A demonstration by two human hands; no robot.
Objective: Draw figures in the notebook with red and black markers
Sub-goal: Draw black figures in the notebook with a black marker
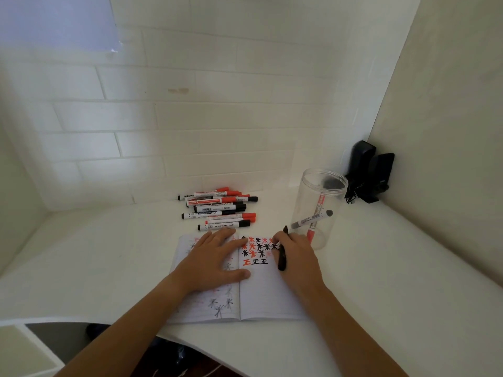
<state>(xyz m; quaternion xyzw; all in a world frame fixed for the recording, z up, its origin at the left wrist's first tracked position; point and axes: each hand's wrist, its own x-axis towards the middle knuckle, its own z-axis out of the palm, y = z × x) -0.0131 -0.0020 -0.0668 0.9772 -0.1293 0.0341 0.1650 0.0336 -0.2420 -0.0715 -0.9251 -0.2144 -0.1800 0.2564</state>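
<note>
Notebook (261, 292) lies open just below the marker pile (220, 208); thin floppy pages, so my left hand (215, 257) presses them flat, fingers straight. Right hand (296, 257) pinches the black marker (282, 257) mid-barrel.

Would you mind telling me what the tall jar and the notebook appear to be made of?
The jar looks like clear, glossy plastic, though glass cannot be ruled out: the markers inside show straight through its wall. The notebook is matte white lined paper; ink from the other side shows faintly through the left page.
</note>
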